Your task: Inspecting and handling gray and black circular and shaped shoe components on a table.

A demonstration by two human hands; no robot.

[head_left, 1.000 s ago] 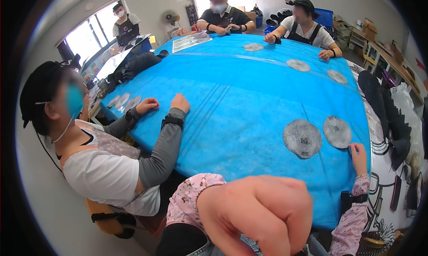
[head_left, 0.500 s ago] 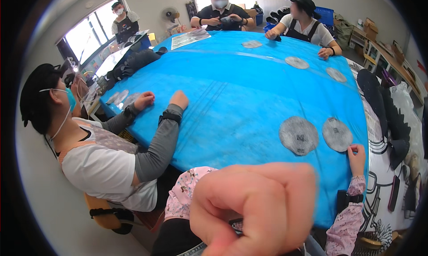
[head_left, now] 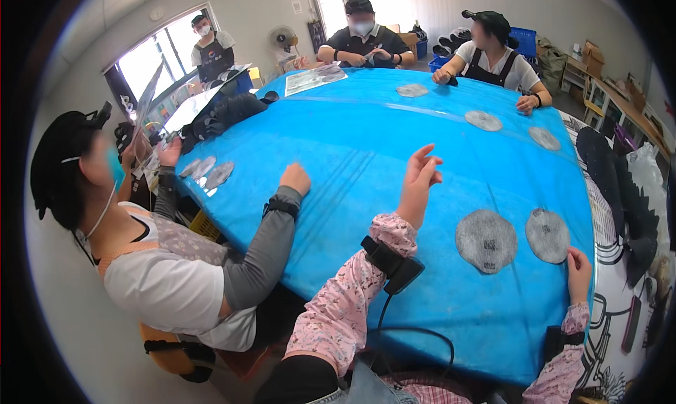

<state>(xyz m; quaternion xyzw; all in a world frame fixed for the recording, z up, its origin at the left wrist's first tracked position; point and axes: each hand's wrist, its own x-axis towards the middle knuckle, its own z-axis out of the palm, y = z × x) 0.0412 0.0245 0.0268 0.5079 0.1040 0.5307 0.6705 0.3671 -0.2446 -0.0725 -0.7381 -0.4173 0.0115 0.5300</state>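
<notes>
Fingertips of the right hand [head_left: 579,269], nearly closed, grip unclear, seem to steady the grey disc [head_left: 548,236] on blue tablecloth [head_left: 352,129] at five o'clock; half-curled, empty left hand [head_left: 421,181] hovers toward ten. Lifting requires pinching.

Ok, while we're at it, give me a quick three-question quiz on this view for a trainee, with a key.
1. Multiple choice. What are the fingertips of the right hand at the edge of?
A) the patterned sheet across the table
B) the grey disc nearest that hand
C) the fan by the wall

2. True or false. The left hand is raised, with no disc in its fingers.

3. Fill the blank. The tabletop cover is coloured ____.

Key: 1 B; 2 true; 3 blue.
</notes>
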